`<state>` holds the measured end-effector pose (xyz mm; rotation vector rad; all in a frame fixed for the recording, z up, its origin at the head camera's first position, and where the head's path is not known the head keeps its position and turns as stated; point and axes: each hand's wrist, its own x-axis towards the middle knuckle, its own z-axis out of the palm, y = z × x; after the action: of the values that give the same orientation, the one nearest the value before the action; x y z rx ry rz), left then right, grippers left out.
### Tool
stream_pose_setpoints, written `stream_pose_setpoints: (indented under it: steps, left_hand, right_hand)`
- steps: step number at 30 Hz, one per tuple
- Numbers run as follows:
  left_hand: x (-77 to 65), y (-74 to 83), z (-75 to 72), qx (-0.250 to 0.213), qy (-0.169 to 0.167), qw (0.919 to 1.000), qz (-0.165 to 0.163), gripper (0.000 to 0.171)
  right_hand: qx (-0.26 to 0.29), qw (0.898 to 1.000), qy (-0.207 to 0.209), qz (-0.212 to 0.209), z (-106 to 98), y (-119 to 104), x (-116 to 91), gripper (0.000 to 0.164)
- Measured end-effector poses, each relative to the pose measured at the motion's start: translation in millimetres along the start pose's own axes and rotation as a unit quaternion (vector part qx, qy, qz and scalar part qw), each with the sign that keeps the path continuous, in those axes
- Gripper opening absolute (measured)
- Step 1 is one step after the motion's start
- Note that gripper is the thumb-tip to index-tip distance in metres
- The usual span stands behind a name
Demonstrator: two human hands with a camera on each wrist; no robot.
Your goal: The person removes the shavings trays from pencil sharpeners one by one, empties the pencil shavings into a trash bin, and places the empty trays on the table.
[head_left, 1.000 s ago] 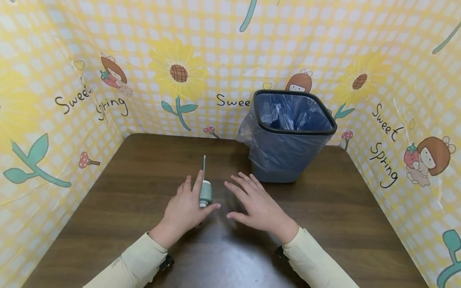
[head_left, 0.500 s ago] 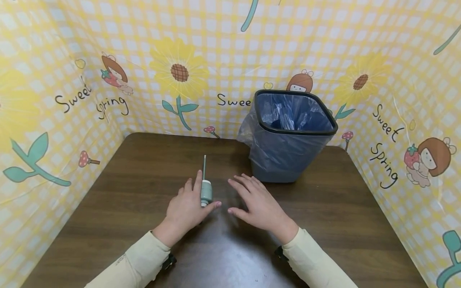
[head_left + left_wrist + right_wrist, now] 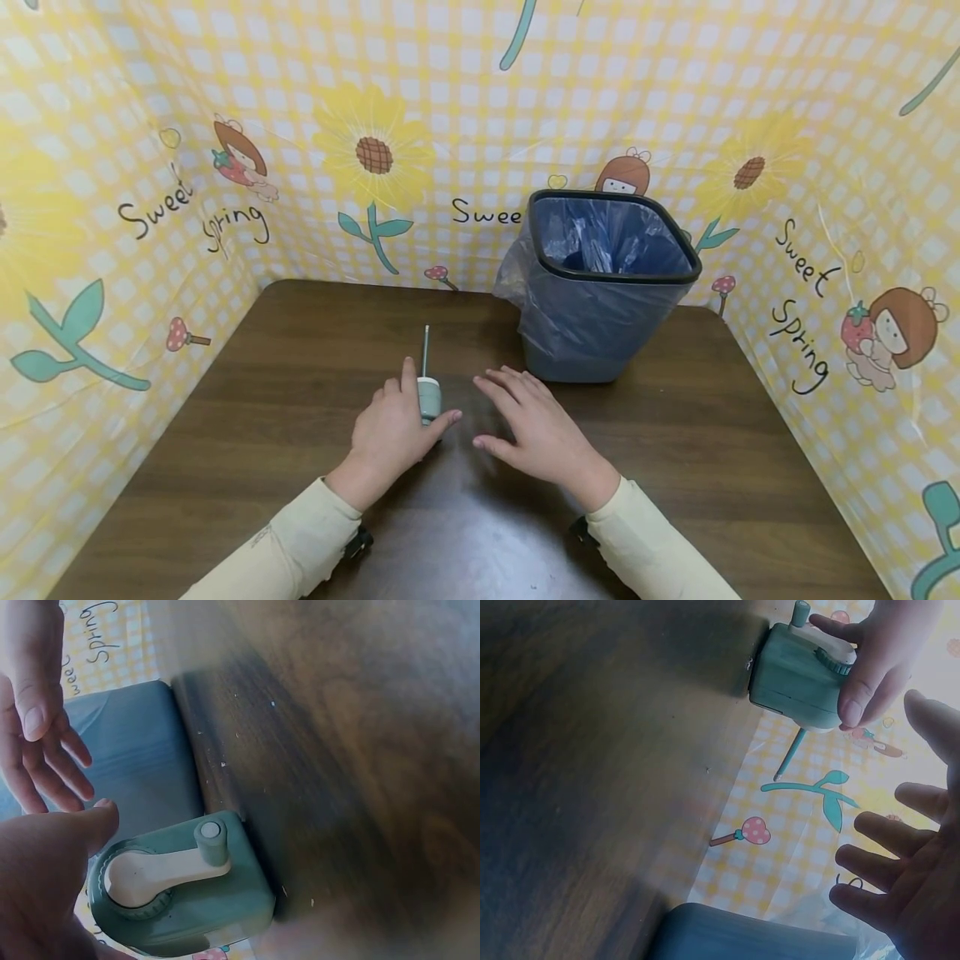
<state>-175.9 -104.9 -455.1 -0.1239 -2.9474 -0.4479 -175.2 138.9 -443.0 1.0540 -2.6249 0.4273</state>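
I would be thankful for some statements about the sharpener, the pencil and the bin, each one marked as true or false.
1. A pencil sticks out of the green sharpener. True.
2. The sharpener has a pale crank arm. True.
3. The crank arm and the pencil are on the same side. False: opposite sides.
4. A plastic bag lines the bin. True.
5. In the head view, the bin stands left of the sharpener. False: it stands right of it.

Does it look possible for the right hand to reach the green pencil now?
Probably yes: the right hand is open and nearby, and the head view shows only bare table between it and the pencil.
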Motion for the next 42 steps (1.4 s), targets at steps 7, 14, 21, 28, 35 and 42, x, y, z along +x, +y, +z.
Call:
stream_pose_setpoints:
  steps: [7,14,21,28,35,42]
  left_hand:
    - [3.0,2.3,5.8,0.014,-0.01,0.9998,-0.008,0.11]
    - [4.2,8.1,11.0,0.019,0.011,0.9997,-0.014,0.088]
    - [5.9,10.7,12.7,0.012,0.023,0.9993,-0.027,0.078]
    - [6.6,11.0,11.5,0.005,0.028,0.9993,-0.025,0.077]
    - [7.7,10.0,10.3,-0.009,0.016,0.9994,-0.028,0.074]
    - [9.5,4.9,6.6,-0.018,0.016,0.9992,-0.031,0.071]
  right_hand:
    - [0.0,1.0,-0.002,0.005,0.0,0.3,-0.3,0.079]
    - [0.005,1.0,0.008,0.002,0.1,0.4,-0.7,0.078]
    - [0.002,1.0,0.006,0.008,-2.3,1.8,-0.5,0.076]
    - [0.002,1.0,0.006,0.009,-3.0,3.2,-0.3,0.076]
    - [-0.001,1.0,0.01,0.007,-1.9,3.1,-0.6,0.076]
    - [-0.001,1.0,0.005,0.009,-1.8,2.9,-0.9,0.077]
